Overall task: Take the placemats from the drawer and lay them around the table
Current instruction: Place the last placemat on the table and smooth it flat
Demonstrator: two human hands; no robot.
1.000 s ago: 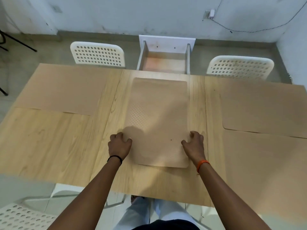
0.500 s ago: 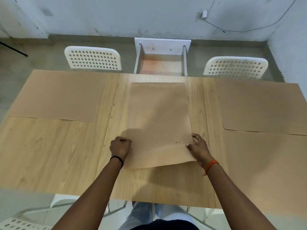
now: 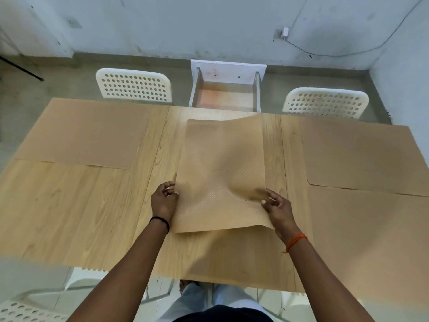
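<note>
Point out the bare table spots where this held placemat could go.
Near-left table is bare wood, bordered by the far-left placemat and the left hand. The right side is crowded: two placemats cover it. The held placemat hangs over the middle strip.

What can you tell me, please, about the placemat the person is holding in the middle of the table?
The middle placemat is a thin, flexible tan sheet, rectangular, with a fine dotted texture that catches the light. It is lengthwise away from the person and buckled into soft waves. The left hand and right hand pinch its side edges near the front, so the near edge is lifted and casts a shadow on the wooden table. Its far end reaches the table's far edge, by the open drawer.
</note>
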